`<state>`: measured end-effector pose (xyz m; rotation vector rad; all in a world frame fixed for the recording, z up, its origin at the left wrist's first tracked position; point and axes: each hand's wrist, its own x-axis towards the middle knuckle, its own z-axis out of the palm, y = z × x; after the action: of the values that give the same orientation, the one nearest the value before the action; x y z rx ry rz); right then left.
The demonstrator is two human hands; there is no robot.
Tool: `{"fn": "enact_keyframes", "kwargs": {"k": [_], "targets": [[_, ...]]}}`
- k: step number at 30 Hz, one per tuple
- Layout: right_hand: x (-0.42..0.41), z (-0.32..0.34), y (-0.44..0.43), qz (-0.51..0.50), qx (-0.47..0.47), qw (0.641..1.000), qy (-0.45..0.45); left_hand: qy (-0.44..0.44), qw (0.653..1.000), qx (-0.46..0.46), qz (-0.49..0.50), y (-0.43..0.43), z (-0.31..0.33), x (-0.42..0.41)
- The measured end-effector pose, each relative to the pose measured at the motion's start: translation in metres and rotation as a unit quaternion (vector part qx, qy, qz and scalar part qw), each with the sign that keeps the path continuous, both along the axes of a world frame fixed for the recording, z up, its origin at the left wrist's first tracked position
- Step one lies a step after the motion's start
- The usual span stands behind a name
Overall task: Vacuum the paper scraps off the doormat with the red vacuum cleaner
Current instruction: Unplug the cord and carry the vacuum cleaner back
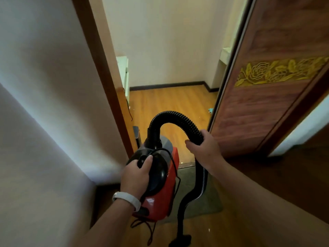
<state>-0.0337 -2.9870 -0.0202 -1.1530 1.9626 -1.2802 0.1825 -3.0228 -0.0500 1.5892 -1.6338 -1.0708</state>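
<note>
Left hand (136, 177), white wristband (127, 199) at the wrist, is closed around the black top handle of the red vacuum cleaner (160, 182), which is carried above the grey doormat (211, 198). Right hand (204, 147) grips the black corrugated hose (178, 118), which arches from the cleaner's front and runs down to a nozzle (181, 241) on the wooden floor (169, 102). Small scraps (210, 110) lie beyond the doorway, beside the carved door (267, 97).
</note>
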Motion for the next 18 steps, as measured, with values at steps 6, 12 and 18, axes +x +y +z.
{"fn": "enact_keyframes", "kwargs": {"k": [6, 12, 18], "targets": [[-0.046, 0.015, 0.033, -0.057, -0.042, 0.997, -0.033, 0.009, 0.999, -0.013, -0.052, 0.006, 0.020, -0.083], [-0.135, 0.035, 0.077, -0.081, -0.043, 0.995, -0.032, 0.006, 0.996, 0.002, -0.086, 0.031, 0.027, -0.179], [-0.233, 0.051, 0.118, -0.093, -0.070, 0.992, -0.044, 0.038, 0.995, 0.013, -0.096, 0.059, 0.056, -0.293]]}}
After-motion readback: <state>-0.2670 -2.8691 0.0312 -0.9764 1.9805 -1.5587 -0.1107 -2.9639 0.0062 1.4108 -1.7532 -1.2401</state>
